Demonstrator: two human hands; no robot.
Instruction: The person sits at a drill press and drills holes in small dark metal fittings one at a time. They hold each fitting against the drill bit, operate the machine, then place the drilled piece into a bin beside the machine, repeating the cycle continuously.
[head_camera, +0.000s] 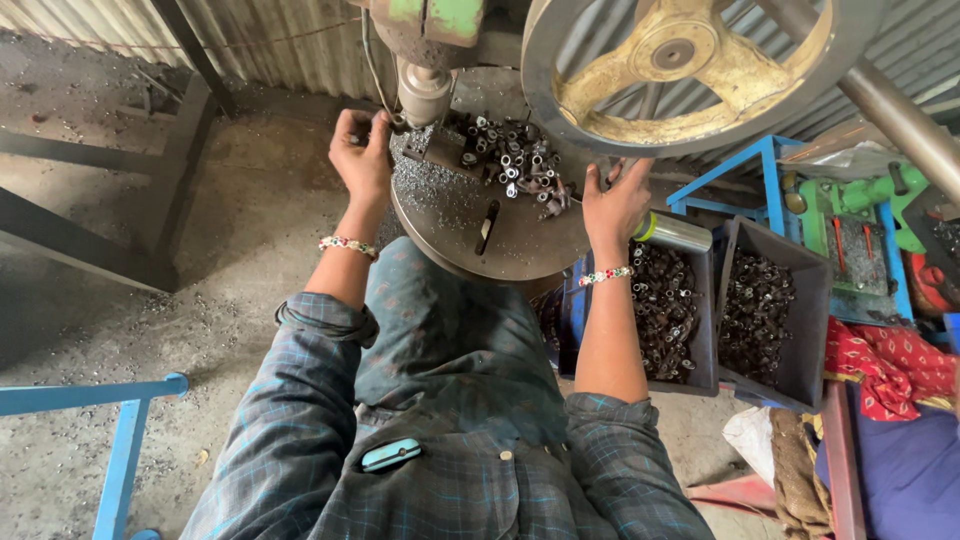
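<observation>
Small metal parts (515, 160) are being fed under the press ram (424, 92); left fingers (352, 128) pinch one, right hand (615, 205) rests spread on the round bench (520, 250); precise seating seems needed.

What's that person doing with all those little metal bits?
A person sits at a press with a round metal table. The left hand is up by the ram, apparently holding a small part. The right hand rests on the table's edge beside a pile of small parts. Bins alongside hold more.
</observation>
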